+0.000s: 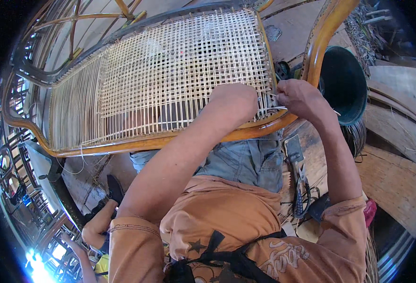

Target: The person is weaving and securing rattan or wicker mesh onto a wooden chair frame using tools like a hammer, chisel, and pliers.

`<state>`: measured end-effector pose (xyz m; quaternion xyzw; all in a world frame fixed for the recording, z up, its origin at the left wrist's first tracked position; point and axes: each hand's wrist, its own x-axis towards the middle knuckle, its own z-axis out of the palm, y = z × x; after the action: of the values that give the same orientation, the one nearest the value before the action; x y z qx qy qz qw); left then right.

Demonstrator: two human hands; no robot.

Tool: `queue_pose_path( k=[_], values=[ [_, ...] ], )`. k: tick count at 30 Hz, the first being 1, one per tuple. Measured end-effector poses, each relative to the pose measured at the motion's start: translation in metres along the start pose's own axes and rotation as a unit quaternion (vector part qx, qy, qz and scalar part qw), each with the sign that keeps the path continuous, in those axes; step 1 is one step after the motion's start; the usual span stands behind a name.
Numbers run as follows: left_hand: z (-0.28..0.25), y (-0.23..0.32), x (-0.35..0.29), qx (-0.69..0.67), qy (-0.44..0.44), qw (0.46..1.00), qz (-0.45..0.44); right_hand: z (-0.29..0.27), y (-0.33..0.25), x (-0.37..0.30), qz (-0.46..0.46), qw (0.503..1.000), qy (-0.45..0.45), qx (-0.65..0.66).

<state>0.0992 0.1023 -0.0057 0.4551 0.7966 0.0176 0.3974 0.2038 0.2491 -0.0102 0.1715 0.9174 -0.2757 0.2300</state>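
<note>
A woven cane panel [184, 56] with an open grid lies over my lap, strung inside a bent rattan frame [161, 145]. My left hand [236, 100] is closed over the panel's near right part; its fingertips are hidden behind the hand. At the right edge of the weave, my right hand [301, 96] is closed in a pinch on a thin cane strand [274, 97]. Pale loose strand ends [275, 108] stick out below it, beside the frame's near right corner. Left of the grid, the strands [73, 101] run one way only.
A dark green bucket [344, 85] stands beyond the frame's curved arm [316, 47]. Scissors [301, 188] lie by my right side, near wooden boards [394, 184]. Cane shavings [359, 28] heap at the far right. Another person's leg [99, 224] shows at lower left.
</note>
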Motion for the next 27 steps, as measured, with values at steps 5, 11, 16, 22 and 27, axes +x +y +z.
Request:
queue_pose_path(
  k=[5, 11, 16, 22, 27],
  values=[
    [-0.007, -0.001, -0.002, 0.013, 0.002, 1.0, -0.007, -0.011, -0.002, 0.0, 0.021, 0.999, -0.013, 0.038],
    [-0.011, -0.01, 0.003, -0.234, 0.038, 0.971, -0.025, -0.025, -0.008, -0.011, 0.045, 0.98, -0.061, 0.182],
    [-0.017, -0.007, -0.017, -0.436, 0.033, 0.899, 0.009, -0.021, -0.014, -0.033, -0.012, 0.985, 0.076, 0.151],
    [-0.017, -0.006, -0.034, -0.394, 0.071, 0.915, 0.043, -0.017, -0.023, -0.048, -0.026, 0.977, 0.091, 0.191],
    [-0.013, -0.001, -0.043, -0.246, 0.158, 0.954, 0.06, -0.018, -0.033, -0.054, -0.019, 0.96, 0.036, 0.278]
  ],
)
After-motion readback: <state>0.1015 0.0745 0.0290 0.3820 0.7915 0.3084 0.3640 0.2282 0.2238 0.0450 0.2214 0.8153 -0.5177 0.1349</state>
